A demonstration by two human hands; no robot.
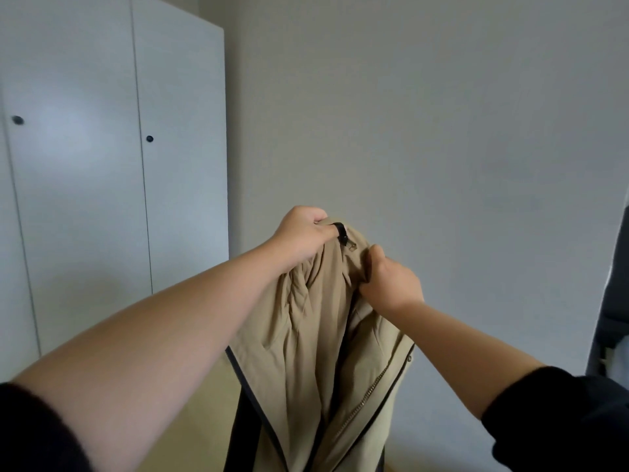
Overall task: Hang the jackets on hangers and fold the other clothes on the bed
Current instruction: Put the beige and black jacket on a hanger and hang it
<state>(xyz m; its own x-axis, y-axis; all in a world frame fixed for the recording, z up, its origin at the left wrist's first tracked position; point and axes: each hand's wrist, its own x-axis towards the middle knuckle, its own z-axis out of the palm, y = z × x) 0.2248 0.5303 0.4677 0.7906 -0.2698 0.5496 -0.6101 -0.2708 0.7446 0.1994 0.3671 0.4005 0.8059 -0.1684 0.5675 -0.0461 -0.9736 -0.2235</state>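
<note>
We hold the jacket up

Our left hand (301, 233) and right hand (391, 281) clench the beige jacket (320, 352) at its collar; it hangs lengthwise straight down.

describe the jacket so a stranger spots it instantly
Right of the white wardrobe, the left hand and right hand hold up one garment. It is the beige jacket, gripped at its top, set apart by its metal zip and dark edging.

matt tan cloth jacket (306, 352), seemingly metal zip (366, 395)
</note>
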